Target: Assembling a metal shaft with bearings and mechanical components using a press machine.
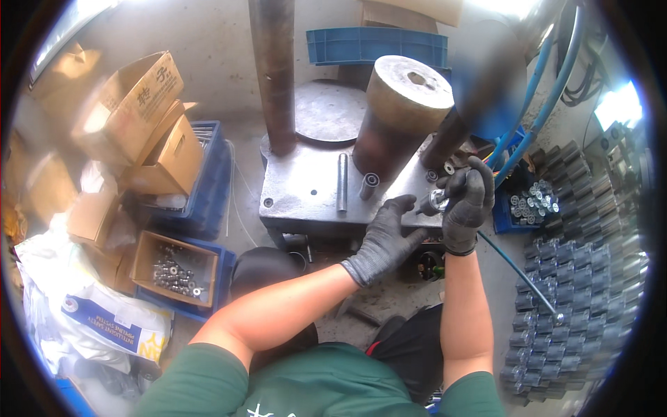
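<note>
Head view, looking down at a steel press base. The right hand (467, 201), in a dark knit glove, wraps a small metal fitting (435, 202) at the right near edge of the base plate (306, 187). Its grip is closed around the part, fingers curled over the top and thumb beneath, so that only the bright left end of the fitting shows. The left hand (386, 240), gloved alike, lies just left of it with fingers spread and nearly flat; its fingertips reach toward the fitting's exposed end, and whether they touch it cannot be told. That grip is open and holds nothing.

To do this step well (a judgement from the pose), the fitting should probably be kept level and steady in the right hand while the left fingertips meet its free end squarely, clear of the press column (274, 69) and the heavy cylinder (399, 115) standing far on the plate.

Loose on the plate lie a thin rod (342, 182) and a short sleeve (368, 185), left of the hands. A blue hose (514, 267) runs near and right from beneath the right wrist. Rows of similar fittings (577, 278) are stacked at right, a blue tray of small parts (533, 198) sits just right of the right hand, and a box of nuts (174, 270) rests on the floor at left.
</note>
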### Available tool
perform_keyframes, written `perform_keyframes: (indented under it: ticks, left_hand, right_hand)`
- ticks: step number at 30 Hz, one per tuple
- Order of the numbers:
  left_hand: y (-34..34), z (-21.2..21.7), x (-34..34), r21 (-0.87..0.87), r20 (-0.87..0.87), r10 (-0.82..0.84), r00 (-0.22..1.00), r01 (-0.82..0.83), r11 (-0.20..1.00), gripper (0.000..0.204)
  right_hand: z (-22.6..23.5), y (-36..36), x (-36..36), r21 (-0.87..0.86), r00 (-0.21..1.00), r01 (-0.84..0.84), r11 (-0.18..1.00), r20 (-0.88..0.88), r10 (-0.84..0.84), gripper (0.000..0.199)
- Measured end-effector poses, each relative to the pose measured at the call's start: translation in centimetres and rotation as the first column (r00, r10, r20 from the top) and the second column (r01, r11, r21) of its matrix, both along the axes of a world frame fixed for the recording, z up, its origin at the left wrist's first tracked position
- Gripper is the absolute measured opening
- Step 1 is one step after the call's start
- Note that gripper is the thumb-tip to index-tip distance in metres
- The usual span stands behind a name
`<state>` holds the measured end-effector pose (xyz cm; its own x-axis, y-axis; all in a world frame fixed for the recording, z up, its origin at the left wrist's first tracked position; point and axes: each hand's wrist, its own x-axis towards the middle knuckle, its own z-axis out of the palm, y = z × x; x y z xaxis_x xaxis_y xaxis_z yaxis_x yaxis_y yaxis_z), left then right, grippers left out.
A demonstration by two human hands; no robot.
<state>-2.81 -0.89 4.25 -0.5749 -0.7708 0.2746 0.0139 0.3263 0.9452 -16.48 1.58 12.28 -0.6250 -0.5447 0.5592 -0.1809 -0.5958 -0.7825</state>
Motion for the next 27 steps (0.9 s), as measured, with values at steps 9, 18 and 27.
perform_keyframes:
  ticks: [9,18,27]
  left_hand:
    - [0.4,-1.3,0.4,0.172,-0.041,-0.113,0.993,0.118,0.978,0.061]
    - [0.4,-1.3,0.8,0.092,0.001,-0.051,0.999,0.051,0.994,0.058]
    - [0.5,-1.2,1.8,-0.198,-0.004,0.066,0.998,-0.066,0.978,0.071]
  right_hand:
    - [0.2,0.6,-0.5,-0.039,0.986,-0.021,0.999,0.165,0.027,0.020]
    - [-0.1,0.5,0.4,-0.051,0.987,-0.111,0.993,0.114,0.116,0.019]
    - [-0.3,3.2,3.1,-0.005,0.926,-0.294,0.956,0.244,0.286,0.023]
